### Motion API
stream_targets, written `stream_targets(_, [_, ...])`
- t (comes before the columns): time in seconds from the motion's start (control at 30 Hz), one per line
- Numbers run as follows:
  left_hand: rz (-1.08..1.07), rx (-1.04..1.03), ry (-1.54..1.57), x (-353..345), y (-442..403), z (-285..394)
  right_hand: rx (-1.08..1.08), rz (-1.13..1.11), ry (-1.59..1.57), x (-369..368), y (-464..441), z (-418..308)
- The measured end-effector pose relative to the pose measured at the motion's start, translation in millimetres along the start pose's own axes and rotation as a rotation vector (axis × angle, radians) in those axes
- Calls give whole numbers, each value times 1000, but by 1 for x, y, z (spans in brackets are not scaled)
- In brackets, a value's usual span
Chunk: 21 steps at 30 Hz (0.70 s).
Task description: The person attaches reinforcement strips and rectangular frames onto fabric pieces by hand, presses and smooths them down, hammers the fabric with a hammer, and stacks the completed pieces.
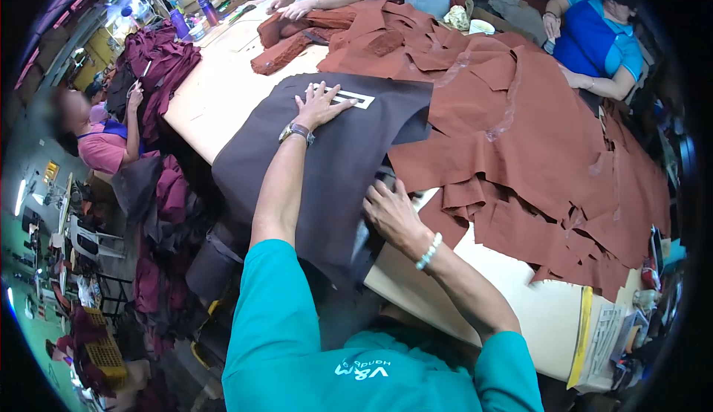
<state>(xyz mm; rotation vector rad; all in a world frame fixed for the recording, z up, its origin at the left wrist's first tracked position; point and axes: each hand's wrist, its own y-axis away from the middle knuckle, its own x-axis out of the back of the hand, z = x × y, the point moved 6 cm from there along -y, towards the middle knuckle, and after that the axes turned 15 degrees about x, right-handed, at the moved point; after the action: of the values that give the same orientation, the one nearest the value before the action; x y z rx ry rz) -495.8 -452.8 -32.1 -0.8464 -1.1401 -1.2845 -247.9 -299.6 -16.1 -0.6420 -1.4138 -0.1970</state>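
1. We saw what could go wrong first: the white slotted piece under our left hand could have skewed if that palm had lifted or pressed unevenly.
2. A tug from our right hand could have puckered the dark sheet or dragged it from beneath the white piece.
3. Below our hands, the sheet drooped past the near edge of the counter, so its own weight might have pulled it askew.
4. Just right of our right hand, the spread of brown material lay close enough to catch on the sheet's lifted side.
5. Our hands were well apart. The left was splayed wide and flat, fingers across the white piece and palm on the dark sheet, pinching nothing.
6. The right was half curled by the sheet's right side; something dark lay at its fingertips, but we could not tell whether it gripped that or only touched the edge.
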Motion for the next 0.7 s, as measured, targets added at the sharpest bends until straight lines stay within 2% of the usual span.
stream_targets(0.23, [-1,8,-7,1,7,3,-225,259,-74,88,68,-10])
stream_targets(0.27, [3,7,-7,1,7,3,-196,290,48,104,64,-15])
stream_targets(0.37, [-3,5,-37,0,5,2,-65,399,123,129,31,-32])
stream_targets(0.53, [-27,-11,-46,3,3,4,139,408,65,89,-38,-49])
stream_targets(0.67, [-15,-24,-64,5,3,5,118,186,86,34,-60,-26])
stream_targets(0.7, [-12,-27,-66,5,1,5,78,208,107,23,-58,-18])
